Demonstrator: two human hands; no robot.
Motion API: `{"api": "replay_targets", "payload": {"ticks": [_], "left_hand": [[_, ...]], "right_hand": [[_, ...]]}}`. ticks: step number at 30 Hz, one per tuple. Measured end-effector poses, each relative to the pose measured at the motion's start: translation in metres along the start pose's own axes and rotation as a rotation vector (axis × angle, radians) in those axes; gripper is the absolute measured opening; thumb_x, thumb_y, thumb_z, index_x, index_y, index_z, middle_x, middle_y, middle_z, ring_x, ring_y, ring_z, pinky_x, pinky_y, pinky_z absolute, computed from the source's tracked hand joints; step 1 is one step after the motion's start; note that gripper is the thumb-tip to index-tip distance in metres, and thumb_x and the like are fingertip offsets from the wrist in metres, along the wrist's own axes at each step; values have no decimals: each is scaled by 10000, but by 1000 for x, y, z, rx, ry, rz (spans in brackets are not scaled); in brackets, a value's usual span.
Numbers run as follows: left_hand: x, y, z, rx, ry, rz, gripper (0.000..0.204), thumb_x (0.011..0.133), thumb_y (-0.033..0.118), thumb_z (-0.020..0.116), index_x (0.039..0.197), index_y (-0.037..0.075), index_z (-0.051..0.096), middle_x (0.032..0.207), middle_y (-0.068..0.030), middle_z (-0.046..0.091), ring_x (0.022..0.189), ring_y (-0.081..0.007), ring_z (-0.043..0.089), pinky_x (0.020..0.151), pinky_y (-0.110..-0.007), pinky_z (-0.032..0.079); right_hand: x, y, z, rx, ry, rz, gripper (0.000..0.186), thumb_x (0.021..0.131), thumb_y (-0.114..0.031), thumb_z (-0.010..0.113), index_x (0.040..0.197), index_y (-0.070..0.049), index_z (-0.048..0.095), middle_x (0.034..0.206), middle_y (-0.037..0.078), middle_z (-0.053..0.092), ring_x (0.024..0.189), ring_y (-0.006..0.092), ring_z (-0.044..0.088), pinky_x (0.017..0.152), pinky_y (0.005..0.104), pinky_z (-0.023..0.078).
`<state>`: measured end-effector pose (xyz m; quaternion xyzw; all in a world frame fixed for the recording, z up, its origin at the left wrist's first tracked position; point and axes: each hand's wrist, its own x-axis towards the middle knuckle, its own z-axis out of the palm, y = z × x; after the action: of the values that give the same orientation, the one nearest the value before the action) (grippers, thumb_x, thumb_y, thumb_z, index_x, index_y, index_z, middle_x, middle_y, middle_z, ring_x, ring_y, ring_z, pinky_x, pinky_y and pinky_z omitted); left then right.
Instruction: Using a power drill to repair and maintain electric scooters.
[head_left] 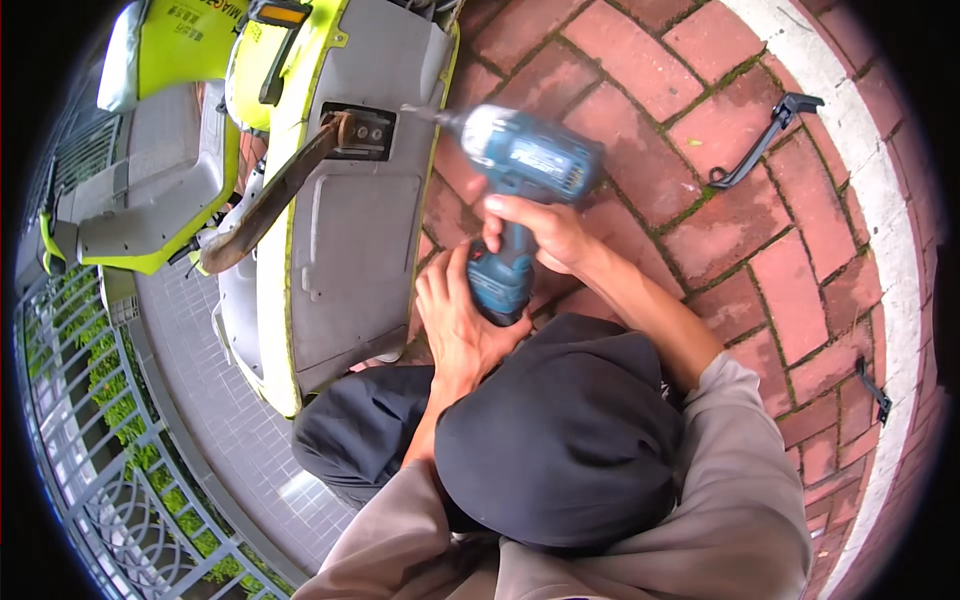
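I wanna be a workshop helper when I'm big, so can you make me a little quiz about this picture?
1. Which hand holds the drill by its handle: A, left, or B, right?
2. True or false: the bit points away from the scooter.
3. Fill in: the bricks are ____.

Key:
1. B. The right hand grips the handle; the left hand is at the base.
2. False. The bit points toward the scooter.
3. Red.

Black lettering [190,15] stands on the lime-yellow plastic scooter panel [175,55] — paler, blurred lettering [548,157] on the teal-and-black handheld power drill [505,150].
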<state>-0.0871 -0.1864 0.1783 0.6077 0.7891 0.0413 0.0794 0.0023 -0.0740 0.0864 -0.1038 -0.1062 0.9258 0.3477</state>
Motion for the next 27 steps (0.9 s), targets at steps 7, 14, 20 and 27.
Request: {"api": "replay_targets", "payload": {"ticks": [7, 14, 20, 27], "left_hand": [[-3, -26, 1, -56, 21, -105, 929, 528, 233, 850, 1331, 43, 422, 1208, -187, 482, 1114, -405, 474, 945, -495, 426], [1, -30, 6, -89, 31, -96, 893, 573, 188, 835, 1338, 49, 395, 1214, -203, 468, 1129, -413, 473, 950, -498, 428], [2, -36, 9, -98, 56, -94, 943, 520, 224, 856, 1334, 35, 419, 1208, -198, 468, 1121, -409, 463, 957, -502, 420], [6, -32, 12, -133, 62, -90, 948, 523, 226, 857, 1332, 32, 402, 1214, -201, 464, 1139, -411, 456, 963, -501, 418]], "right_hand": [[34, 29, 14, -116, -32, -8, 226, 925, -133, 600, 1106, 2, 583, 676, 43, 572, 566, 125, 544, 574, 276, 465], [37, 28, 11, -159, -20, 32, 245, 936, -132, 566, 1131, 16, 572, 673, 39, 564, 573, 116, 533, 583, 270, 459], [40, 28, 12, -184, -35, 29, 271, 945, -146, 552, 1157, 23, 552, 675, 40, 563, 582, 115, 528, 594, 273, 456], [43, 18, 16, -256, -43, 14, 281, 929, -129, 554, 1159, 32, 552, 661, 42, 562, 572, 117, 528, 591, 269, 454]]}}
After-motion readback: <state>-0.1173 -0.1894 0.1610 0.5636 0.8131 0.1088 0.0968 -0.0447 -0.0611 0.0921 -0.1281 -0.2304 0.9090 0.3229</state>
